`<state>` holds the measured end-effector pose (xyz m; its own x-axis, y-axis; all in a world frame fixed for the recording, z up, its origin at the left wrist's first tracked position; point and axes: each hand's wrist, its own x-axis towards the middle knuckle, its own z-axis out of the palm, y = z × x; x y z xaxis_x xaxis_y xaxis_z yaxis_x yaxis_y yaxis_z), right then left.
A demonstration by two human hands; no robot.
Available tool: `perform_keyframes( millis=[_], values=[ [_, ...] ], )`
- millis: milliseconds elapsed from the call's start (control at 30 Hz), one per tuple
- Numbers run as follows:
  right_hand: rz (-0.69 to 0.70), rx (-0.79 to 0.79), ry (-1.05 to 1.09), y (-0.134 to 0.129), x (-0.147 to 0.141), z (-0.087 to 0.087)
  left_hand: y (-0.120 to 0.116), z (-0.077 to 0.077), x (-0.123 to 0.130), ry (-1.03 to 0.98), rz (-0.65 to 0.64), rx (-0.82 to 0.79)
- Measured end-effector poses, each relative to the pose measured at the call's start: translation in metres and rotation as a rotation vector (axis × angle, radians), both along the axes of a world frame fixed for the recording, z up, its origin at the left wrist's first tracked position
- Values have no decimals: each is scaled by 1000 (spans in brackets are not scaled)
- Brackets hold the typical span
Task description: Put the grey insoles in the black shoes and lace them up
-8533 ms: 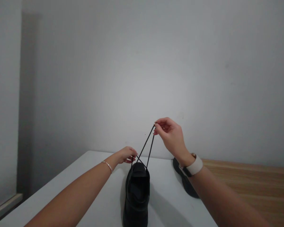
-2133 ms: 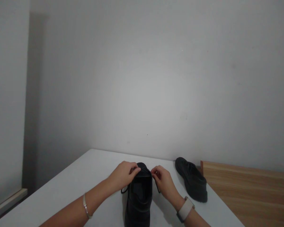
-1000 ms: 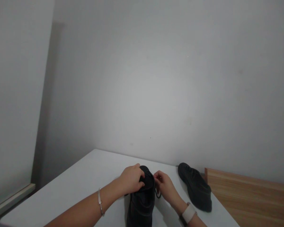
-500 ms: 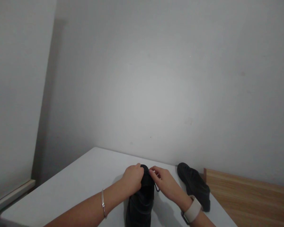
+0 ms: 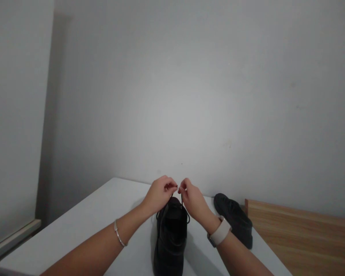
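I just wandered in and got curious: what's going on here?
A person is handling the laces of a black shoe that sits on a white table, toe pointing away. The left hand and right hand are close together above its front, each pinching some lace. Another black shoe rests near the table's right edge, untouched.

no readable txt, no legible labels, no brand names, no nos., no signs in head-cam view
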<state>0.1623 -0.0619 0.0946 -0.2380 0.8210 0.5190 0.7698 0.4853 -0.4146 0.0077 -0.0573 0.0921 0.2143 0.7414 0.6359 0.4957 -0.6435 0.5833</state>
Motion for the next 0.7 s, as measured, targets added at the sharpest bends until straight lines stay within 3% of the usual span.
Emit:
perform_keyframes(
  millis=[67, 167, 300, 400, 500, 567, 700],
  values=[
    [128, -9, 302, 0, 4, 18, 2, 21, -5, -256, -109, 28],
    [203, 181, 590, -5, 12, 48, 1, 51, -12, -595, -249, 15],
    [186, 418, 827, -9, 26, 73, 2, 69, -23, -785, -303, -24],
    [259, 314, 1028, -3, 36, 71, 9, 62, -32, -754, -232, -27],
    [225, 153, 1058, 10, 44, 53, 18, 45, -39, -581, -78, -11],
    [134, 50, 880, 19, 47, 36, 24, 30, -41, -340, -14, -58],
    [28, -128, 234, 30, 47, 1, 27, -4, -40, 204, -53, -330]
  ],
)
